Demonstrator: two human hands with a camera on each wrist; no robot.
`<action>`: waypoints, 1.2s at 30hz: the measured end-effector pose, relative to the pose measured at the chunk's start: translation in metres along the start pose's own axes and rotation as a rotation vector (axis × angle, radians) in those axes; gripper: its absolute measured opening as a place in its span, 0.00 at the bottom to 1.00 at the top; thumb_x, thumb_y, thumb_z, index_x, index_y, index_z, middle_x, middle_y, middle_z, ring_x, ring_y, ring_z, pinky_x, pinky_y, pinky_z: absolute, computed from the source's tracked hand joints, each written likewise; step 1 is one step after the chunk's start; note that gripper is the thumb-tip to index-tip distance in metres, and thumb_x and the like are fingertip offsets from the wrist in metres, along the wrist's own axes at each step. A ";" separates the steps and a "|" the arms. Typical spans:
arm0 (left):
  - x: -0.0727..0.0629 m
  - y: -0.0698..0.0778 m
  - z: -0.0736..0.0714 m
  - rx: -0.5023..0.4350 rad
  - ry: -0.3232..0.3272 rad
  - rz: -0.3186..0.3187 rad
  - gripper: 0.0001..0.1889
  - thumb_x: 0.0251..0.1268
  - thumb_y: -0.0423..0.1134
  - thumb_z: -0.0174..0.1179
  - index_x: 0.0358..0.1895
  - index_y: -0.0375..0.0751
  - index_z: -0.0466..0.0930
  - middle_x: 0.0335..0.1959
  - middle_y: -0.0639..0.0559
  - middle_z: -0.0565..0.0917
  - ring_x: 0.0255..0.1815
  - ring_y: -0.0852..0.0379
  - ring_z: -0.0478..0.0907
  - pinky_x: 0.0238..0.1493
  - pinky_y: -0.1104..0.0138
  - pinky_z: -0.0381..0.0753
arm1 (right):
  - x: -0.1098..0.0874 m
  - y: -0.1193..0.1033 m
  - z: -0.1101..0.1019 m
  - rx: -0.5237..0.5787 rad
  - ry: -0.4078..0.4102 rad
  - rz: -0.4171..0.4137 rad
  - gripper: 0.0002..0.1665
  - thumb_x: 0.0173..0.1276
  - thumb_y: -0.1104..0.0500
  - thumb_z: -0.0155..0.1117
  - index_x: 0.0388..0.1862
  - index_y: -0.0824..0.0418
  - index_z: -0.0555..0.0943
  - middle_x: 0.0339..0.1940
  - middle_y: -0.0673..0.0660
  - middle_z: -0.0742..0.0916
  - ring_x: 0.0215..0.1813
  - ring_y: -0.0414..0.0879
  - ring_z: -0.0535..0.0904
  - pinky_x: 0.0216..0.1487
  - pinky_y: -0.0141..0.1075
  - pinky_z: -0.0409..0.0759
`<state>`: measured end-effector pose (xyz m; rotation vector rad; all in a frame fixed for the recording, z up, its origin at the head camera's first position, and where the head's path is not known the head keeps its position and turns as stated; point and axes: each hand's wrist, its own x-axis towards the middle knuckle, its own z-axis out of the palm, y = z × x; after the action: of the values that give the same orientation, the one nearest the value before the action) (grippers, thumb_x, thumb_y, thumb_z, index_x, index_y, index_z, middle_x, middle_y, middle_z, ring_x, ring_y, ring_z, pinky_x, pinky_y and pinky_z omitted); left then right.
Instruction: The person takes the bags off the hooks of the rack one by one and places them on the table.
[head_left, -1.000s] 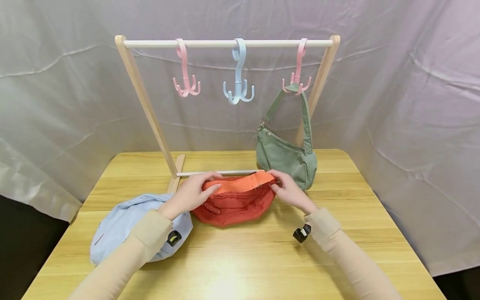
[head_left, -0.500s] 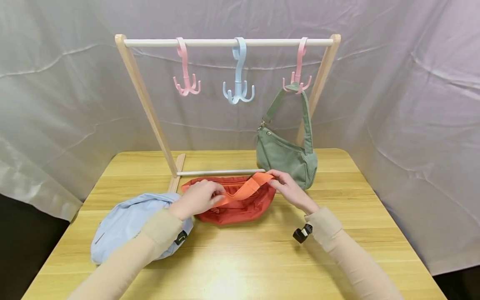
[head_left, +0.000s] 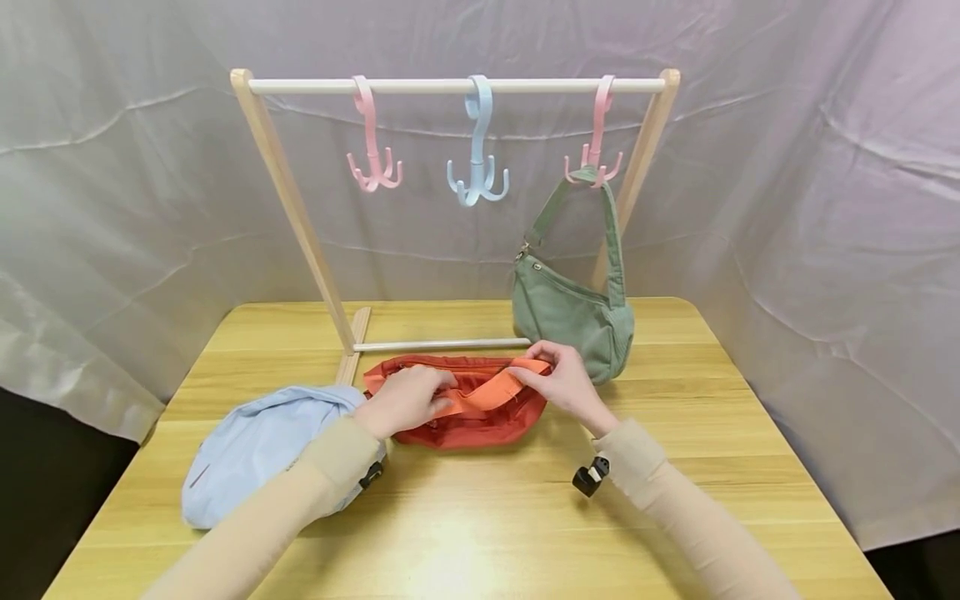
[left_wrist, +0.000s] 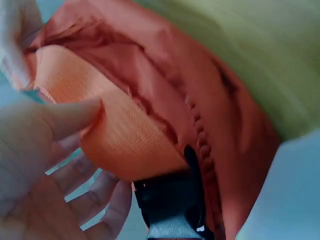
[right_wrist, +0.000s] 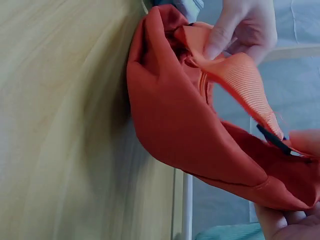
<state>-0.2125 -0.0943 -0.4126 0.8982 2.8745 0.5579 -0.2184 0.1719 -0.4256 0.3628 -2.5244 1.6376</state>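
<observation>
We see the red waist bag (head_left: 487, 432) lying on the desk (head_left: 585, 550), about midway between its left and right edges and rather closer to the far edge than to the near one. Its long axis runs roughly parallel to that far edge, just in front of the rack's lower bar (head_left: 442, 345). Both hands are on it, so neither has a gap to cross. The left hand (head_left: 408, 398) reaches over the bag's left part and pinches the orange strap (head_left: 487, 394), thumb on top, as we see in the left wrist view, with a black buckle (left_wrist: 170, 200) close by. The right hand (head_left: 566, 382) is at the bag's right end, thumb and fingers grasping the strap there; in the right wrist view we find fingers under that end of the bag too. Between the hands the strap slants, its right end nearer the far edge, and it bows away from the bag's body. The light-blue four-prong hook (head_left: 477, 154) hangs above and beyond the bag's middle, between the two grips. The green corduroy shoulder bag (head_left: 562, 321), on the side of the desk's far right corner, is nearer the right hand; the pale-blue bag (head_left: 255, 454), towards the left edge, lies partly under the left forearm.
</observation>
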 end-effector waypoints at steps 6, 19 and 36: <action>-0.003 -0.018 -0.023 -0.070 0.093 0.034 0.21 0.70 0.45 0.63 0.60 0.37 0.79 0.55 0.42 0.86 0.57 0.44 0.83 0.60 0.51 0.80 | -0.004 0.003 -0.001 0.126 -0.003 -0.027 0.10 0.61 0.66 0.74 0.34 0.69 0.81 0.33 0.64 0.89 0.28 0.32 0.78 0.28 0.23 0.76; -0.011 -0.059 -0.049 -0.104 -0.235 -0.180 0.41 0.71 0.54 0.61 0.77 0.34 0.58 0.71 0.31 0.71 0.70 0.36 0.72 0.71 0.43 0.70 | -0.010 0.004 -0.003 0.128 -0.043 -0.101 0.08 0.63 0.67 0.73 0.33 0.65 0.80 0.37 0.63 0.90 0.32 0.32 0.81 0.34 0.24 0.79; -0.009 -0.039 -0.030 -0.097 -0.294 -0.098 0.39 0.62 0.46 0.71 0.73 0.36 0.66 0.69 0.36 0.76 0.70 0.38 0.72 0.72 0.47 0.70 | -0.027 0.015 -0.023 -0.449 -0.107 -0.339 0.16 0.60 0.68 0.72 0.47 0.62 0.81 0.42 0.56 0.90 0.44 0.48 0.86 0.46 0.41 0.84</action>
<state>-0.2314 -0.1380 -0.3993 0.7497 2.5874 0.5033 -0.1968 0.2028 -0.4350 0.7859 -2.6219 0.9259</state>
